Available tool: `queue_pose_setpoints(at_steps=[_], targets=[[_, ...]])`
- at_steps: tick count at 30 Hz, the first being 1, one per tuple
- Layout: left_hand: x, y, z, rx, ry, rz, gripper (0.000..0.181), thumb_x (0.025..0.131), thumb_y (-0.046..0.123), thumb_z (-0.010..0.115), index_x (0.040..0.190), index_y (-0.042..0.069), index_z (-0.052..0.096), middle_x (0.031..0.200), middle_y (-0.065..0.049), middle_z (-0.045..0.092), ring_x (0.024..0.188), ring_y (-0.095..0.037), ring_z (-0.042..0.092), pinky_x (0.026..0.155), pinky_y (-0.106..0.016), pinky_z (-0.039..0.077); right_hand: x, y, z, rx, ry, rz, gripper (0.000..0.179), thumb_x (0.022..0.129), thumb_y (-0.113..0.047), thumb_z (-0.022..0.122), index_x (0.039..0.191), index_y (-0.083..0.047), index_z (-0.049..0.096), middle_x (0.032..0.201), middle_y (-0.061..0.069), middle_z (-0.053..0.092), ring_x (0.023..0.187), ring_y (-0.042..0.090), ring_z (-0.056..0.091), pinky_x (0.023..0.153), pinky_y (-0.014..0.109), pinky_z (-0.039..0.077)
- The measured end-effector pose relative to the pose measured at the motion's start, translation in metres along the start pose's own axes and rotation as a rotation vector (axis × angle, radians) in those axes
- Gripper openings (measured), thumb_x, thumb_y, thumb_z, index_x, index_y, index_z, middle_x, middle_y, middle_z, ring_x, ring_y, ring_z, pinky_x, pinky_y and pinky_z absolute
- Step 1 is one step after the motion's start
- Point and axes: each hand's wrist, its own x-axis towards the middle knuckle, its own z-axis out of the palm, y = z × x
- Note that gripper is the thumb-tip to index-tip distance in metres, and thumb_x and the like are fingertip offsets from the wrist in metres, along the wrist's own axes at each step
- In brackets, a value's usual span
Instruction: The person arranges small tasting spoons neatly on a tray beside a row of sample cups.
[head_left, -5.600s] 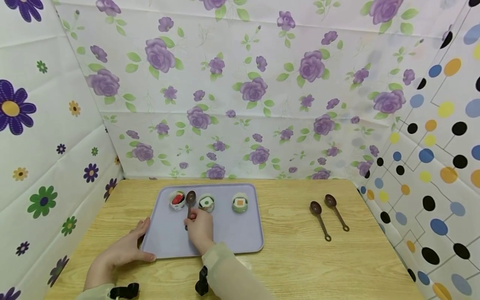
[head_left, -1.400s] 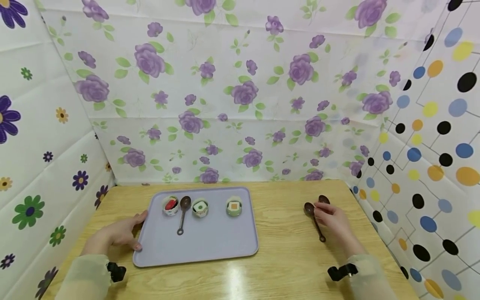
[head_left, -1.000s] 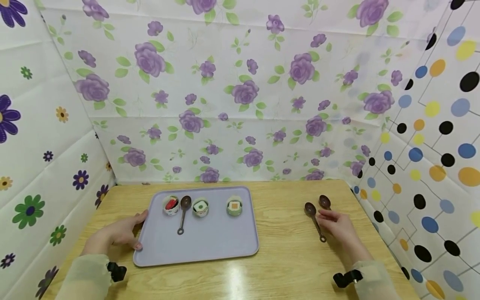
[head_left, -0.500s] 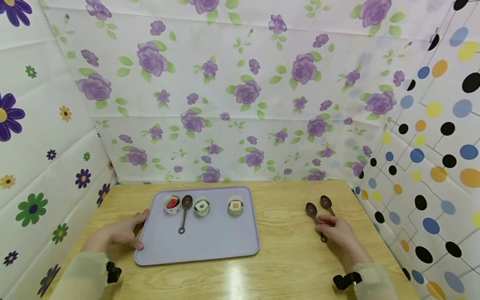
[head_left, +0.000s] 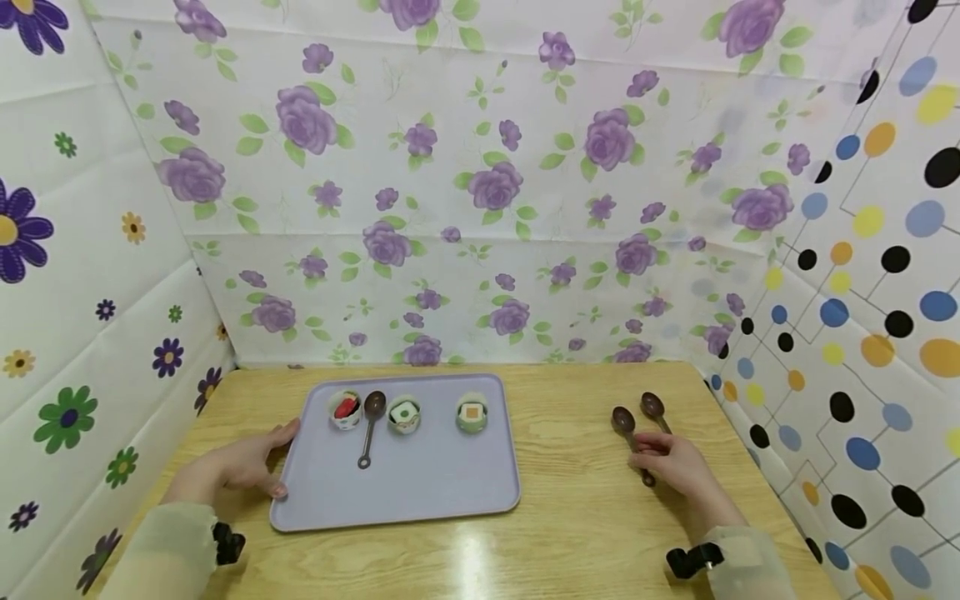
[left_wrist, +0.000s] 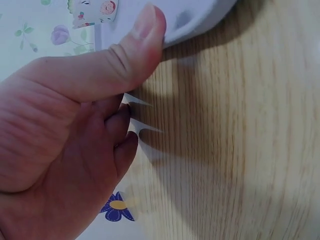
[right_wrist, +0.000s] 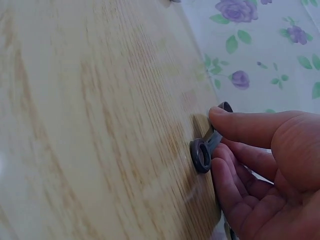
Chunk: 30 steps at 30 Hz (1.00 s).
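In the head view my right hand (head_left: 678, 465) pinches the handle of a brown spoon (head_left: 623, 420) on the table, its bowl pointing away. The right wrist view shows the thumb and fingers at that handle, close to its ring end (right_wrist: 202, 156). A second brown spoon (head_left: 653, 406) lies just beyond, part of its handle hidden by the hand. My left hand (head_left: 240, 461) rests at the left edge of the lavender tray (head_left: 442, 492), thumb and fingers spread along the rim. Another brown spoon (head_left: 370, 429) lies on the tray between two small cups.
The left cup (head_left: 346, 412) has something red in it. White pieces with a green dot fill the middle cup (head_left: 404, 416); the right green cup (head_left: 472, 414) shows a white square with orange. Flowered cloth (head_left: 480, 250) stands behind the wooden table (head_left: 570, 517).
My right hand has left the spoon now lying on the tray and gone right. From near the two spoons' bowls it has slid down to the nearer one's handle. The left hand stays at the tray.
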Motion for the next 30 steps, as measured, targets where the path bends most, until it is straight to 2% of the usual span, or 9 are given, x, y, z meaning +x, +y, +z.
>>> queue_pose_setpoints(at_steps=[8, 13, 23, 30], targets=[[0.0023, 0.0038, 0.0011, 0.046, 0.034, -0.006, 0.129, 0.071, 0.028, 0.098, 0.164, -0.011, 0.018, 0.162, -0.048, 0.014, 0.149, -0.068, 0.015, 0.119, -0.077, 0.016, -0.0028, -0.0054, 0.0024, -0.022, 0.016, 0.009, 0.056, 0.093, -0.021, 0.086, 0.138, 0.008, 0.066, 0.120, 0.019, 0.075, 0.106, 0.026, 0.070, 0.076, 0.026, 0.057], [0.0021, 0.0017, 0.0019, 0.031, 0.029, -0.009, 0.129, 0.071, 0.028, 0.098, 0.164, -0.011, 0.018, 0.162, -0.047, 0.014, 0.150, -0.067, 0.014, 0.120, -0.076, 0.016, -0.0013, -0.0062, 0.0032, -0.027, 0.017, 0.022, 0.055, 0.093, -0.022, 0.086, 0.136, 0.007, 0.068, 0.118, 0.017, 0.076, 0.102, 0.023, 0.070, 0.077, 0.026, 0.056], [0.0006, 0.0019, 0.0029, 0.019, 0.042, -0.027, 0.129, 0.071, 0.027, 0.098, 0.165, -0.010, 0.018, 0.163, -0.046, 0.013, 0.150, -0.066, 0.013, 0.120, -0.076, 0.015, 0.0018, -0.0038, 0.0038, -0.072, 0.025, 0.015, 0.047, 0.097, -0.027, 0.082, 0.131, 0.004, 0.071, 0.119, 0.017, 0.074, 0.101, 0.024, 0.068, 0.078, 0.028, 0.055], [0.0004, 0.0013, 0.0041, 0.016, 0.051, -0.024, 0.128, 0.071, 0.025, 0.098, 0.165, -0.010, 0.018, 0.163, -0.046, 0.014, 0.151, -0.066, 0.014, 0.120, -0.076, 0.016, 0.0027, -0.0037, 0.0046, -0.080, 0.030, 0.014, 0.046, 0.096, -0.025, 0.083, 0.130, 0.004, 0.072, 0.114, 0.013, 0.076, 0.100, 0.024, 0.070, 0.078, 0.030, 0.056]])
